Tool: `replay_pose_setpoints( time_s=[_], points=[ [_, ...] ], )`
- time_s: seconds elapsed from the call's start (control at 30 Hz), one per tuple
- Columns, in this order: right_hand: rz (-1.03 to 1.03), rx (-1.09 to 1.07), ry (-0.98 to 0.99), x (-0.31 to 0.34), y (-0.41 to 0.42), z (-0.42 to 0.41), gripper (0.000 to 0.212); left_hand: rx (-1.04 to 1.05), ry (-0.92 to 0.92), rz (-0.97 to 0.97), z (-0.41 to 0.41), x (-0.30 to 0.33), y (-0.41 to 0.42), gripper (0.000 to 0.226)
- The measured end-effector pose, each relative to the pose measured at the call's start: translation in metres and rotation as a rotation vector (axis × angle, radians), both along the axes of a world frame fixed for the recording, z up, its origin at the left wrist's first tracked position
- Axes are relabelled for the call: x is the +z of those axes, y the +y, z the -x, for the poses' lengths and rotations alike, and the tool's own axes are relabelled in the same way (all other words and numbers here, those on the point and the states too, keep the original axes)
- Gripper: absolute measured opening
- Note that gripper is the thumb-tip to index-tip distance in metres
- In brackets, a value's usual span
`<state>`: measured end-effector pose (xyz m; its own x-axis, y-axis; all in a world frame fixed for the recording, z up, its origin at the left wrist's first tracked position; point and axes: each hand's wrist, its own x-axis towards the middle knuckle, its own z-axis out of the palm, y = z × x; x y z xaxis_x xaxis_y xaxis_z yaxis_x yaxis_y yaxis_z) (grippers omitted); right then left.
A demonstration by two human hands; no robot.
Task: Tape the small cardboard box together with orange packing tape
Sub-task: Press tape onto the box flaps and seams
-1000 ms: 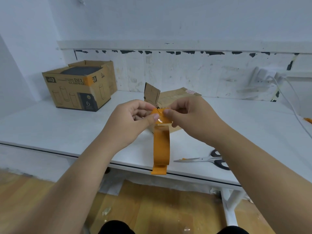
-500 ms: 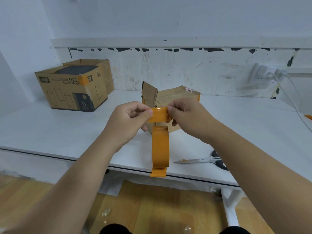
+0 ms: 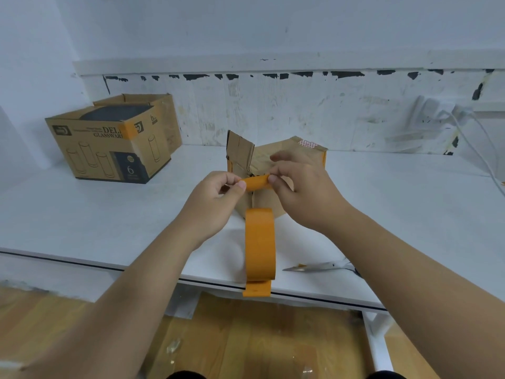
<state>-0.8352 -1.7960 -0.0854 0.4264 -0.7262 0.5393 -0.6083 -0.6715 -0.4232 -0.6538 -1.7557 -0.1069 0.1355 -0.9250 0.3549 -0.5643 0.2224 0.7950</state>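
Observation:
A long strip of orange packing tape [image 3: 259, 242] hangs down in front of me, its lower end folded over near the table's front edge. My left hand [image 3: 216, 203] pinches the strip's top at the left and my right hand [image 3: 303, 187] pinches it at the right, stretching a short span [image 3: 256, 183] between them. Right behind my hands stands the small cardboard box [image 3: 276, 157], with one flap [image 3: 240, 149] sticking up at its left and orange tape on its right corner. My hands hide the box's front.
A larger glassware carton [image 3: 109, 149] sits at the back left of the white table [image 3: 82, 214]. Scissors [image 3: 319, 267] lie near the front edge at the right. A white cable [image 3: 481, 149] runs down from a wall socket at the far right. Wooden floor lies below.
My hands have moved forward and up toward the box with the tape's top span held between them. The hanging strip followed along.

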Motion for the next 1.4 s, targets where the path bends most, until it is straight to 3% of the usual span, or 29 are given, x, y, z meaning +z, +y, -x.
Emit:
replay_pose_setpoints(
  time_s=[0.6, 0.93, 1.4],
  points=[
    [0.05, -0.058, -0.122, -0.013, -0.012, -0.011, 0.016, -0.075, -0.008, 0.039, -0.002, -0.003, -0.015, 0.015],
    [0.021, -0.1, -0.07, -0.012, -0.018, -0.014, 0.019, -0.164, -0.049, 0.035, -0.013, -0.006, -0.017, 0.016],
    [0.062, -0.095, -0.121, -0.011, -0.019, -0.015, 0.019, -0.111, -0.064, 0.091, -0.008, -0.016, -0.028, 0.016]
  ],
)
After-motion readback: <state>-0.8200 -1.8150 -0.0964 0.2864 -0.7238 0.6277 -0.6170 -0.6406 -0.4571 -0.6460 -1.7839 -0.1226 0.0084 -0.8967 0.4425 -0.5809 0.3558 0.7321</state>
